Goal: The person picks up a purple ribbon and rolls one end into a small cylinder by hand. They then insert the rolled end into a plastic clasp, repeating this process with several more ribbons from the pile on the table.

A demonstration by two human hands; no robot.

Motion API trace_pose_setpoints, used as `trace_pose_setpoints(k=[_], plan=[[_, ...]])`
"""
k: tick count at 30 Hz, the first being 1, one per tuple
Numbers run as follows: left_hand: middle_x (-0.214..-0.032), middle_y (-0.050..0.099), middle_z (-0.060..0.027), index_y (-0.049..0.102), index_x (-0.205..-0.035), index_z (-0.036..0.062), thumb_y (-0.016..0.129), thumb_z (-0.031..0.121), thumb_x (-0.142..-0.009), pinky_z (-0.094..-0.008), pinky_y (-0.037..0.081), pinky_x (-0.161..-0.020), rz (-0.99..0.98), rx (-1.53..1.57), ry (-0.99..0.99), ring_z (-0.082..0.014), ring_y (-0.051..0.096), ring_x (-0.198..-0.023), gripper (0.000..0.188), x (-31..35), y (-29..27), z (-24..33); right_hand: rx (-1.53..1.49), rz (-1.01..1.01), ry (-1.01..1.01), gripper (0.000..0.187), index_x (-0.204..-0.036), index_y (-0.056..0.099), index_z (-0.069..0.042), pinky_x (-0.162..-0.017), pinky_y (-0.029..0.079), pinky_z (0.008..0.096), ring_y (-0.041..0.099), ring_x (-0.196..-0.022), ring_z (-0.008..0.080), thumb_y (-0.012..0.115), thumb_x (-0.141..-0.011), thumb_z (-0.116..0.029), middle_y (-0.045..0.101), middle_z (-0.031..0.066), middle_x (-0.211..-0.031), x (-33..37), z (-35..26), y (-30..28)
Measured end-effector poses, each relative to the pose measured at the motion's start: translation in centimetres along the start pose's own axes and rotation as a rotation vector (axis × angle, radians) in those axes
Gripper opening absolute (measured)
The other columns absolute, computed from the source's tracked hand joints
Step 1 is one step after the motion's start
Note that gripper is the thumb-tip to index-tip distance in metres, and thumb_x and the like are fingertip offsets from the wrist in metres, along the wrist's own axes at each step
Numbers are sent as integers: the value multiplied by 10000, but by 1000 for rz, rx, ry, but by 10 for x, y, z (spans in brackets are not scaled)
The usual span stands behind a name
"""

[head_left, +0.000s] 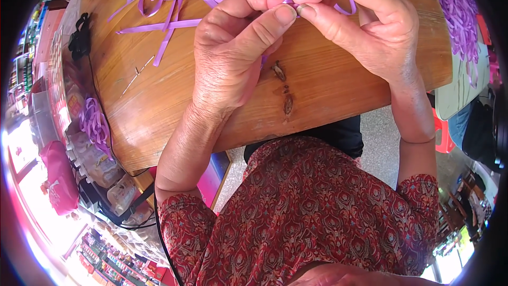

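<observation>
A purple ribbon (288, 1) is pinched between my two hands above the far part of the wooden table (159, 106). My left hand (238, 42) is closed, its thumb and forefinger pressed on the ribbon. Close against it, my right hand (365, 21) pinches the same ribbon with thumb and forefinger. A loop of the ribbon shows behind the right fingers. Beyond my left hand, several loose purple ribbons (177, 0) lie in a tangle on the table. The fold between my fingertips is too small to make out fully.
A thin metal tool (137, 75) lies on the table's left side. A black cable (91, 69) runs along that edge, near a bundle of purple ribbon (94, 124) and a pink pouch (58, 177). A large heap of purple ribbon (459, 16) hangs at the far right.
</observation>
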State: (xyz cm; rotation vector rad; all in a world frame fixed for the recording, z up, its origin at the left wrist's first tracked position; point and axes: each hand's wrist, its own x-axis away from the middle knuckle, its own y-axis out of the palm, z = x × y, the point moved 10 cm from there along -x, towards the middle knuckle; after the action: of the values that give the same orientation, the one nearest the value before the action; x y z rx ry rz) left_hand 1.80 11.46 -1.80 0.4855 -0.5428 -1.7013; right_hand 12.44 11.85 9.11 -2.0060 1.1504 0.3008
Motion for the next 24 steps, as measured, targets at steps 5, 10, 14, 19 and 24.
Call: trace_pose_setpoints(k=[5,10,14,19,24], plan=[[-832,625,0,612,-966,16,642,14,-834,-148,404,-575,-17,-8,-39,-26,519,-680,135,3,6,-1,-234,-21,321,107,-848,606,3,-639,415,228,556,-725,119,635,-752,41,590,56,-802,5,21,3],[-877,628,-12,598,-990,8,629,-25,-831,-155,458,-697,-31,2,-25,-53,569,-793,165,3,9,3,-300,22,310,96,-855,596,6,-628,391,210,516,-722,93,620,-769,40,568,39,-794,12,37,6],[-882,625,-14,607,-969,4,630,-32,-828,-157,453,-694,-9,-21,13,-53,565,-788,148,5,7,7,-328,85,300,77,-847,599,9,-634,384,202,507,-740,91,613,-778,41,560,35,-803,12,38,4],[-866,618,-6,623,-937,10,639,-31,-821,-158,441,-666,62,-87,43,-43,550,-767,124,5,7,13,-524,115,-188,82,-865,602,13,-655,389,205,512,-772,94,612,-791,47,550,41,-827,-2,42,12],[-837,613,6,631,-916,15,654,-15,-816,-156,433,-656,135,-145,21,-34,539,-758,106,10,-3,14,-446,100,327,100,-890,596,20,-673,396,218,527,-784,112,612,-797,55,559,52,-849,9,33,2]])
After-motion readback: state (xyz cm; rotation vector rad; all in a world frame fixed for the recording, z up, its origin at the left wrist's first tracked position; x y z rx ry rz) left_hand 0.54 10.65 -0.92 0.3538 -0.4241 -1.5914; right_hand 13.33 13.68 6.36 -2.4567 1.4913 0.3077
